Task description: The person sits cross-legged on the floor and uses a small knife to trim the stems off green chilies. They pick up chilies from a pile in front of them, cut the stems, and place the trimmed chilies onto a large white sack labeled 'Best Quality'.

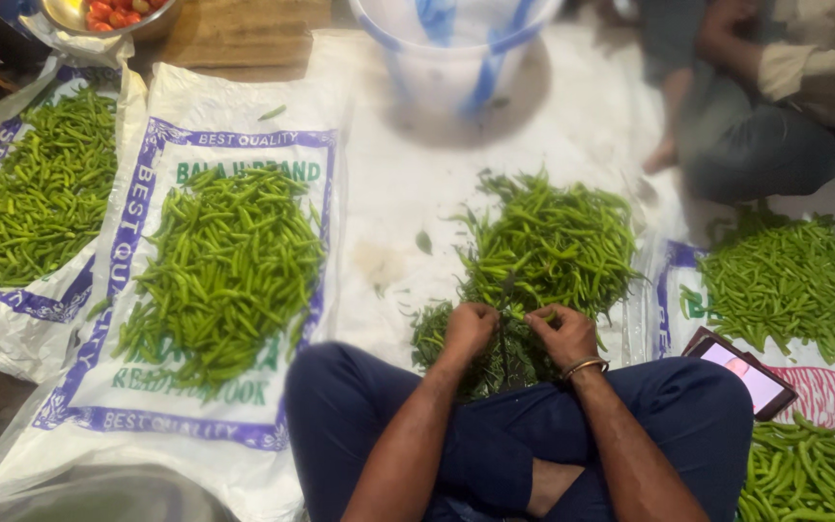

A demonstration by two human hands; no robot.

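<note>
Left hand [469, 327] and right hand [562, 332] pinch slim green chillies [553, 242]

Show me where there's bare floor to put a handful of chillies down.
Bare white sheet lies between the printed sack on the left, the bucket above and the middle chilli pile. It is crowded around both hands: left hand, right hand, and the tablet.

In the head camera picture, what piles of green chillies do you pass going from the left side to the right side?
Chilli pile on the far-left sack → big pile on the printed sack → middle pile by the left hand and right hand → right pile.
</note>
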